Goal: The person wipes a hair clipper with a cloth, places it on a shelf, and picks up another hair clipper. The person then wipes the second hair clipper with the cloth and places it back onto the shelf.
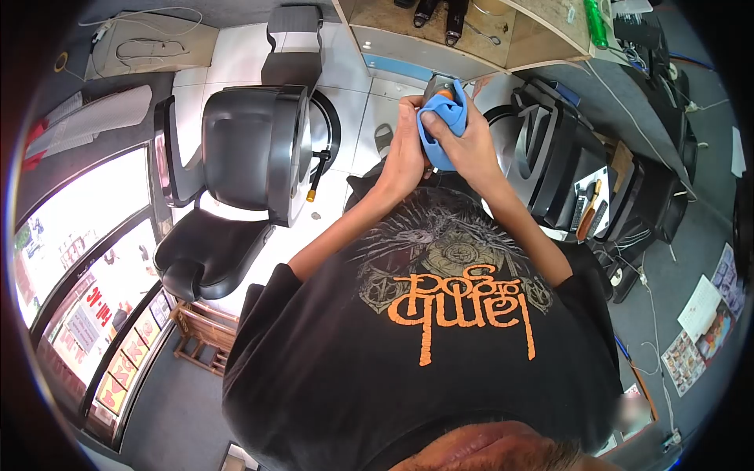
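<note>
In the head view, both my hands meet in front of my chest around a blue cloth [441, 125]. A dark grey device with an orange part, looking like a hair clipper [444, 88], pokes out of the cloth's far end; most of it is covered. My left hand [405, 149] wraps the clipper and cloth from the left, its fingers largely hidden behind them. From the right, my right hand [465, 147] grips the cloth, with the thumb pressed on its front.
A black barber chair [243, 149] stands at left, and more black chairs [542, 149] at right. Ahead is a wooden shelf unit [503, 31] with dark clippers [454, 20] and a green bottle [595, 23]. A bamboo stool [206, 334] sits lower left.
</note>
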Action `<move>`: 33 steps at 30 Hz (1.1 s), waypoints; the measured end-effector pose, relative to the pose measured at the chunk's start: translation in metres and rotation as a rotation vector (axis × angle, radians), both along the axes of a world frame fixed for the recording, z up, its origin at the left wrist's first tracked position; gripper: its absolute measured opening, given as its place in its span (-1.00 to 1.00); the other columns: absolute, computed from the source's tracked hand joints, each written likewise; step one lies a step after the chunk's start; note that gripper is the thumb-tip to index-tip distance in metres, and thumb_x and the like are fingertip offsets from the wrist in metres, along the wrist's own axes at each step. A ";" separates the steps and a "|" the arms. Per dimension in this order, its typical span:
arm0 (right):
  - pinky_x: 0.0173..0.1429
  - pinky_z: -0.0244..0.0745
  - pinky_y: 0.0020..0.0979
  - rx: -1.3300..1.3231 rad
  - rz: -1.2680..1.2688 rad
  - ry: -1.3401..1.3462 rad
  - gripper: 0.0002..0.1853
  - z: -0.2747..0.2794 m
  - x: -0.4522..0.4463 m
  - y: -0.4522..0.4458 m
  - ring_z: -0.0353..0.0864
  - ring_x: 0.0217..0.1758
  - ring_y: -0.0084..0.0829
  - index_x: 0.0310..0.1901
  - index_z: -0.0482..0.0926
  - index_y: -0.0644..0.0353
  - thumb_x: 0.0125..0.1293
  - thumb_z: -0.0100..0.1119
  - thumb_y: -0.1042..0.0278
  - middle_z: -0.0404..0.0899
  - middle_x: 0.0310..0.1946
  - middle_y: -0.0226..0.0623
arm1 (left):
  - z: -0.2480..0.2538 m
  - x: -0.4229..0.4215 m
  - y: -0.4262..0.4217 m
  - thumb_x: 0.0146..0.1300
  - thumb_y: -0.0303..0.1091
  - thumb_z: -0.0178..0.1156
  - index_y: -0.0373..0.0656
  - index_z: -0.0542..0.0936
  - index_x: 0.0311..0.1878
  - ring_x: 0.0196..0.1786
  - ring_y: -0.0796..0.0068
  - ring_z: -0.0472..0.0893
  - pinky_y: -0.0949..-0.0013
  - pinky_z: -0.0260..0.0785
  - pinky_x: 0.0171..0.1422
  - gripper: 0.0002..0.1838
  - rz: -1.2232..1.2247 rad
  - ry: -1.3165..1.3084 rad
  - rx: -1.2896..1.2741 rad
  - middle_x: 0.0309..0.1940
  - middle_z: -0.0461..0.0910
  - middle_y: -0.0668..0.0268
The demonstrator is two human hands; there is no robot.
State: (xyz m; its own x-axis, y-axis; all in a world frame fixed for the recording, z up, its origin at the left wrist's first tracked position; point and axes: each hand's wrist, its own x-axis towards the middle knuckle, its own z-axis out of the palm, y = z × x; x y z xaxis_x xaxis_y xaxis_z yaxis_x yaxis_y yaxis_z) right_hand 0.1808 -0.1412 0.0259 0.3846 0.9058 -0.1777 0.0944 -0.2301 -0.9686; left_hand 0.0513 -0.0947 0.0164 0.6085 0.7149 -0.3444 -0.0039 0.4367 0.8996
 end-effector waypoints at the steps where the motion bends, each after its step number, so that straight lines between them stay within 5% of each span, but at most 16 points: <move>1: 0.00 0.61 -0.34 0.035 -0.002 -0.020 -0.51 -0.002 -0.002 0.000 0.67 -0.16 -0.46 0.11 0.57 0.31 0.42 0.41 0.04 0.70 -0.21 -0.22 | 0.000 -0.003 0.002 0.64 0.33 -0.57 -0.15 0.25 0.33 -0.50 0.65 0.41 0.54 0.26 -0.55 -0.27 -0.005 0.002 0.001 -0.24 0.49 0.31; 5: -0.06 0.58 -0.35 0.051 -0.019 -0.058 -0.59 -0.012 -0.012 -0.003 0.65 -0.20 -0.49 0.01 0.60 0.29 0.52 0.29 0.01 0.67 -0.29 -0.29 | -0.006 -0.010 0.003 0.64 0.33 -0.57 -0.16 0.26 0.31 -0.50 0.67 0.40 0.52 0.24 -0.57 -0.27 0.008 0.011 0.073 -0.31 0.47 0.31; 8: -0.10 0.55 -0.37 -0.196 -0.167 0.135 -0.58 -0.014 -0.008 -0.006 0.62 -0.25 -0.53 -0.04 0.62 0.24 0.60 0.16 -0.05 0.64 -0.33 -0.36 | -0.012 -0.013 -0.001 0.64 0.33 -0.56 -0.17 0.26 0.29 -0.51 0.65 0.40 0.53 0.23 -0.54 -0.27 -0.024 -0.016 -0.062 -0.41 0.43 0.33; 11: -0.08 0.53 -0.40 -0.139 -0.238 0.316 -0.52 -0.022 -0.008 -0.007 0.61 -0.22 -0.56 -0.09 0.65 0.21 0.62 0.09 -0.13 0.64 -0.31 -0.41 | -0.009 -0.012 -0.003 0.60 0.41 -0.55 -0.19 0.26 0.35 -0.63 0.58 0.39 0.49 0.21 -0.61 -0.19 0.013 -0.027 -0.019 -0.43 0.48 0.31; 17: -0.04 0.48 -0.46 -0.049 -0.133 0.264 -0.46 -0.007 -0.021 0.005 0.59 -0.17 -0.57 -0.12 0.70 0.22 0.61 0.08 -0.19 0.66 -0.25 -0.42 | -0.014 -0.020 -0.005 0.67 0.25 -0.47 -0.30 0.22 0.35 -0.47 0.45 0.48 0.30 0.37 -0.34 -0.28 -0.044 0.037 0.384 -0.43 0.50 0.27; 25: 0.08 0.50 -0.46 -0.105 -0.238 0.428 -0.46 -0.033 -0.015 0.001 0.60 -0.07 -0.56 0.00 0.70 0.24 0.62 0.07 -0.18 0.68 -0.13 -0.34 | -0.021 -0.031 -0.012 0.69 0.21 -0.47 -0.32 0.23 0.37 -0.06 0.35 0.57 0.25 0.44 0.02 -0.30 0.013 -0.034 0.287 -0.04 0.56 0.03; 29: 0.09 0.48 -0.48 -0.051 -0.182 0.582 -0.46 -0.036 -0.019 0.001 0.59 -0.07 -0.54 0.06 0.67 0.26 0.62 0.07 -0.17 0.67 -0.13 -0.35 | -0.030 -0.034 -0.011 0.69 0.21 -0.45 -0.32 0.25 0.36 -0.06 0.27 0.61 0.23 0.46 0.05 -0.30 0.099 -0.004 0.318 -0.02 0.58 0.00; 33: 0.05 0.47 -0.48 -0.089 -0.056 0.363 -0.49 -0.017 -0.030 0.003 0.58 -0.09 -0.55 0.05 0.68 0.28 0.61 0.12 -0.12 0.68 -0.10 -0.35 | -0.017 -0.042 -0.010 0.68 0.21 -0.42 -0.34 0.25 0.37 -0.10 0.13 0.67 0.17 0.48 0.05 -0.29 -0.031 0.093 0.351 -0.06 0.62 -0.07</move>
State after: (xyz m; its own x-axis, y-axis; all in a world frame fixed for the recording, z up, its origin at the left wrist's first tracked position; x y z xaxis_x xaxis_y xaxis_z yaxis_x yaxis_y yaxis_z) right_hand 0.1512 -0.1381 0.0093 0.3307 0.8599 -0.3888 -0.2661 -0.3102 -0.9126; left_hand 0.0097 -0.1046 -0.0006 0.6093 0.7812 -0.1360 0.0933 0.0997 0.9906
